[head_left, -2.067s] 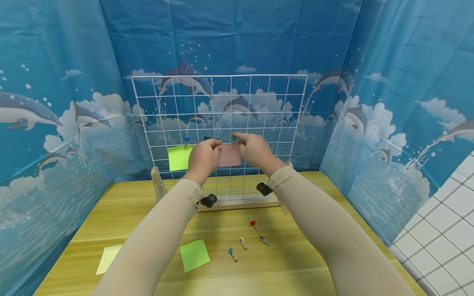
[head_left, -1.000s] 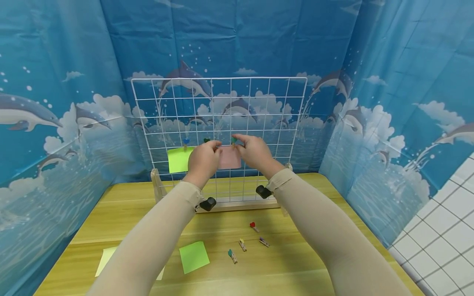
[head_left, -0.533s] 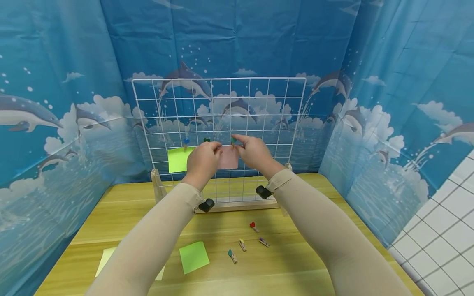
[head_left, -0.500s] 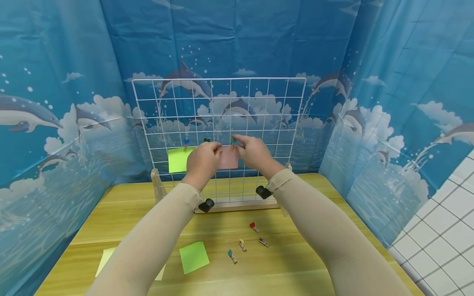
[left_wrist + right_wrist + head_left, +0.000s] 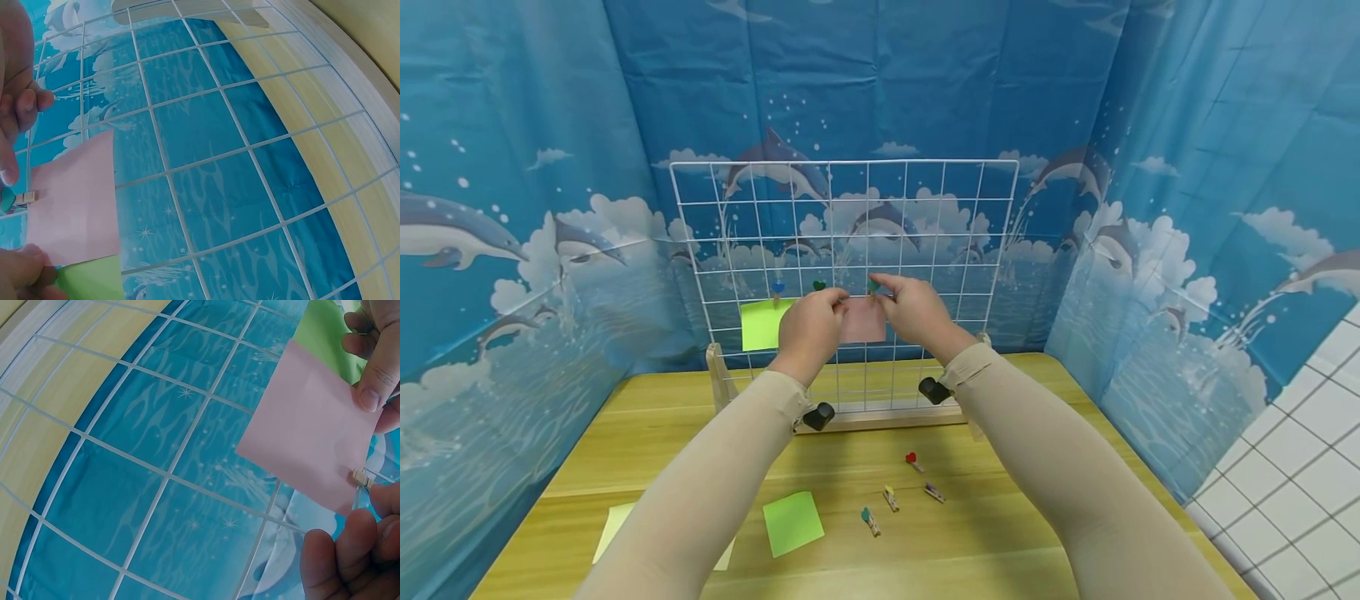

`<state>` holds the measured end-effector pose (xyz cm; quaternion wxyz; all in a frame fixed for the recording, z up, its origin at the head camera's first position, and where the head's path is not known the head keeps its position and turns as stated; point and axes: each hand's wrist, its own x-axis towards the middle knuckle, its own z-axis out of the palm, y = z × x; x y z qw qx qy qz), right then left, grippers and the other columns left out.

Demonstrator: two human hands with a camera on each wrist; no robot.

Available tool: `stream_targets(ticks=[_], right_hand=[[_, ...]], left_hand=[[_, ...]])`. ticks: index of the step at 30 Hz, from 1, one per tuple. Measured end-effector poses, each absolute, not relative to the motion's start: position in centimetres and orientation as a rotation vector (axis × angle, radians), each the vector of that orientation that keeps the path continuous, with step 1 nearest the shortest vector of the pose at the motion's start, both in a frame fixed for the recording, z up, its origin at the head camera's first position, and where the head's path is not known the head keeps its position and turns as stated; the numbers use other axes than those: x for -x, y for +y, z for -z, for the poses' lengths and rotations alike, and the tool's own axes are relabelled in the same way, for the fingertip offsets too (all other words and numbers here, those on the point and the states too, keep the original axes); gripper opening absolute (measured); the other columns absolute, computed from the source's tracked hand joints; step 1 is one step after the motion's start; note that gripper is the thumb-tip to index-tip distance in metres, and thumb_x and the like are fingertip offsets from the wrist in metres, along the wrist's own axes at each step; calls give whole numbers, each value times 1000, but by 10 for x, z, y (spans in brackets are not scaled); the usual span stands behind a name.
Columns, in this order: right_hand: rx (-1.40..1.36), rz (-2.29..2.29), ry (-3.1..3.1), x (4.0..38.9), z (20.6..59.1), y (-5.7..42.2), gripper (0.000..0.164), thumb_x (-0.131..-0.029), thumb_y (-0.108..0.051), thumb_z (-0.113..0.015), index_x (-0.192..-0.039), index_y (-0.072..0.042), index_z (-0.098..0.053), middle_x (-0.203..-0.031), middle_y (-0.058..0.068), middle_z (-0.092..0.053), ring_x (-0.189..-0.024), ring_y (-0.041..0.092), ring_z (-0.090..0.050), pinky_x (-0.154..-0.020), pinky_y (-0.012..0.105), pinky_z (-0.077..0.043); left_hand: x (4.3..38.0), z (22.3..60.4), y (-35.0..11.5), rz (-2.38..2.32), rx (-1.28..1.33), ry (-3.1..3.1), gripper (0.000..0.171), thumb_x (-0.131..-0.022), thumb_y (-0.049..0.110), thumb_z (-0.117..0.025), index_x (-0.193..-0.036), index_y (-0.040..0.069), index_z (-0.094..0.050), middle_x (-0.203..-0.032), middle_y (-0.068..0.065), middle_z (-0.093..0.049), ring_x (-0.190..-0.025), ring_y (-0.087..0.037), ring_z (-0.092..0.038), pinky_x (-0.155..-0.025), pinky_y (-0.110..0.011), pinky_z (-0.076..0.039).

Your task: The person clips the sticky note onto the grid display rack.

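A pink paper note [image 5: 863, 322] lies upright against the white wire grid [image 5: 887, 236]. My left hand [image 5: 808, 335] pinches its upper left corner between thumb and fingers. At the note's upper right, my right hand [image 5: 919, 312] pinches a small wooden clothespin with a teal heart [image 5: 873, 287]. The clothespin's wooden tip [image 5: 361, 477] overlaps the note's top edge in the right wrist view. To the left hangs a yellow-green note [image 5: 763, 325], partly behind my left hand, under a blue-heart clothespin [image 5: 778, 289]. A dark green heart clothespin [image 5: 819, 286] shows above my left hand.
On the wooden table [image 5: 1000, 533] lie loose clothespins with red [image 5: 912, 460], yellow [image 5: 891, 497], purple [image 5: 934, 492] and teal [image 5: 870, 521] hearts. A green note [image 5: 793, 523] lies left of them. A pale yellow note [image 5: 613, 527] is partly hidden by my left forearm.
Both hands keep their hold, with only slight movement of the pink note and the clothespin. The head view has tilted up a little.
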<state>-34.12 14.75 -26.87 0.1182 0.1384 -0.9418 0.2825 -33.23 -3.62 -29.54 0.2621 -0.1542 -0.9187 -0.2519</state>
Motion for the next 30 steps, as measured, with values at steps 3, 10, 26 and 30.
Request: stream_targets(ticks=[3, 10, 26, 30], right_hand=[[-399, -834, -2756, 341, 269, 148, 48, -113, -29, -50, -161, -29, -46, -51, 0, -40, -41, 15, -30, -43, 28, -32], [-413, -840, -2750, 340, 269, 149, 49, -113, -29, -51, -162, -29, -44, -54, 1, -42, -42, 16, -33, -44, 29, -33], [-609, -866, -2627, 314, 278, 171, 49, -111, -27, -55, -159, -20, -49, -50, -1, -38, -40, 16, -29, -41, 28, -29], [-641, -871, -2653, 304, 281, 179, 49, -112, -29, -54, -159, -20, -48, -51, -2, -37, -40, 16, -29, -42, 28, -27]], left_hand=[[332, 295, -38, 669, 417, -2486, 26, -109, 28, -61, -128, 17, -77, -110, -5, -80, -78, -21, -73, -65, -38, -59], [328, 293, -45, 622, 413, -2480, 28, -108, 30, -63, -129, 18, -75, -104, -2, -77, -79, -19, -70, -61, -35, -55], [295, 295, -77, 504, 578, -2512, 34, -106, 34, -65, -137, 19, -70, -115, -3, -76, -80, -18, -71, -59, -33, -58], [287, 297, -90, 464, 628, -2498, 36, -106, 36, -64, -137, 17, -70, -119, -5, -76, -93, -20, -75, -69, -38, -62]])
